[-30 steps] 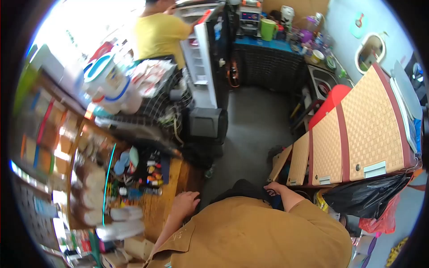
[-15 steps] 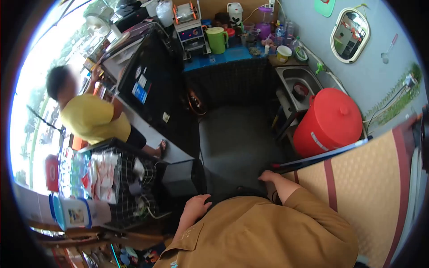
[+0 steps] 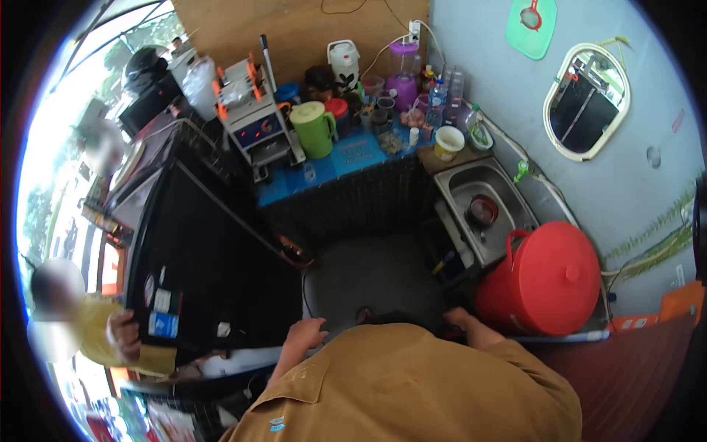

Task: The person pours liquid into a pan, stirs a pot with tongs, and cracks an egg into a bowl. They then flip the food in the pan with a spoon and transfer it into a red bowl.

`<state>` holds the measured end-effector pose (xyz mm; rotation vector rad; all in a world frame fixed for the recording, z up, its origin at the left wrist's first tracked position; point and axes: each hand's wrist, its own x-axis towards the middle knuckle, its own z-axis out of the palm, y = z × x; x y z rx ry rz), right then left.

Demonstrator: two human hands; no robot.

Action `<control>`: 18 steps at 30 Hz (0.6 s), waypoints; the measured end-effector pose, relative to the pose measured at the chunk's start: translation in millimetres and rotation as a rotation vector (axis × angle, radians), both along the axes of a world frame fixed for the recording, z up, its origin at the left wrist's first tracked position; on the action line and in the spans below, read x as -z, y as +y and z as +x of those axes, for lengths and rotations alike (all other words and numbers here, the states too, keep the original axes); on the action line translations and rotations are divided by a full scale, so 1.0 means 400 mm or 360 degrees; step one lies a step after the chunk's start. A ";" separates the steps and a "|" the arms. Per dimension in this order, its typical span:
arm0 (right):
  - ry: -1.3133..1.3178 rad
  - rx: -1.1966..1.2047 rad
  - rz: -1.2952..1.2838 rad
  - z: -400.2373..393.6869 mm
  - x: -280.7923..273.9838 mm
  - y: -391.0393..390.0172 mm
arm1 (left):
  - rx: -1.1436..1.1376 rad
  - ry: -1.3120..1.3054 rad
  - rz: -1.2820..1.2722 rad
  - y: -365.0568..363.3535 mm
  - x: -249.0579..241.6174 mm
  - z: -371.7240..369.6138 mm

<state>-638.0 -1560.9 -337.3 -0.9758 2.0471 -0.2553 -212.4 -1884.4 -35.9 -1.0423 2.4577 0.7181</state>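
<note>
My left hand (image 3: pixel 305 335) hangs beside the front of the brown shirt (image 3: pixel 412 383), with loose, parted fingers and nothing in it. On the other side, my right hand (image 3: pixel 465 323) hangs low near the red lidded bin (image 3: pixel 556 280), apart from it. Its fingers point inward and look loose, though partly shadowed; no object shows in them. Ahead on the right is a metal sink (image 3: pixel 460 188) with a dark red bowl (image 3: pixel 483 211) in it. A cup sealing machine (image 3: pixel 258 125) and a green pitcher (image 3: pixel 313 129) stand on the blue counter (image 3: pixel 335 173).
A black fridge (image 3: pixel 213 272) stands at left, a person in yellow (image 3: pixel 96 331) beyond it with a hand at its edge. Bottles, cups and a purple blender (image 3: pixel 402 88) crowd the counter. A mirror (image 3: pixel 588 103) hangs on the right wall. Dark floor (image 3: pixel 361 276) lies ahead.
I have moved forward, so the counter, sink and fridge appear nearer. The person in yellow now shows lower at the left, beside the fridge. Both my hands still hang at my sides.
</note>
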 end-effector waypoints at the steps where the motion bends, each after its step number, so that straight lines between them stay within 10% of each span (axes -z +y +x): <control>1: -0.0472 0.0807 0.0442 -0.007 -0.051 -0.002 | 0.0072 -0.0055 -0.0022 -0.073 -0.015 -0.072; 10: -0.0664 0.1090 0.0195 -0.120 0.177 0.002 | 0.0494 0.0107 -0.0206 -0.620 -0.092 -0.712; 18: -0.0851 0.1692 0.0122 -0.375 0.009 -0.187 | 0.0614 0.0407 -0.0232 -1.033 -0.054 -1.307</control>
